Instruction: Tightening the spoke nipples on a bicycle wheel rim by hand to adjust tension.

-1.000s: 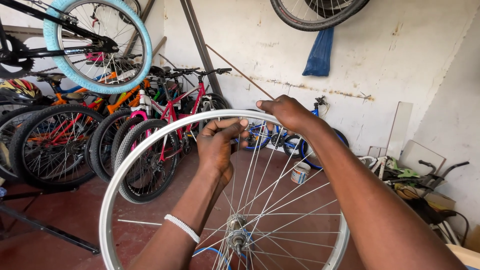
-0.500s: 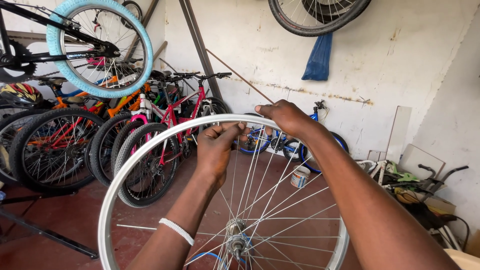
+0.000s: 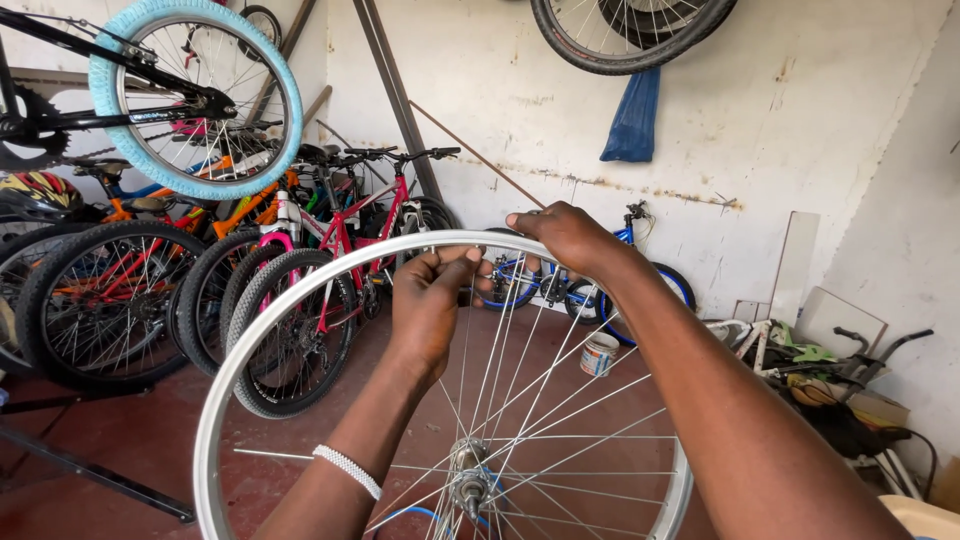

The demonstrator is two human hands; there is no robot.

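Fingers of my left hand (image 3: 428,305) pinch a spoke just under the top of the bare silver wheel rim (image 3: 215,420); my right hand (image 3: 568,238) grips the rim's top. Hub (image 3: 470,483) sits low centre. Parked bicycles (image 3: 300,250) line the wall behind.

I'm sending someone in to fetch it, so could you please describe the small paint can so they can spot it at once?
Start at the white back wall, below the blue bag that hangs from it. On the red floor there, in front of the small blue bicycle, stands the paint can. It is the only small, squat white cylinder on the floor, seen just past the silver rim.
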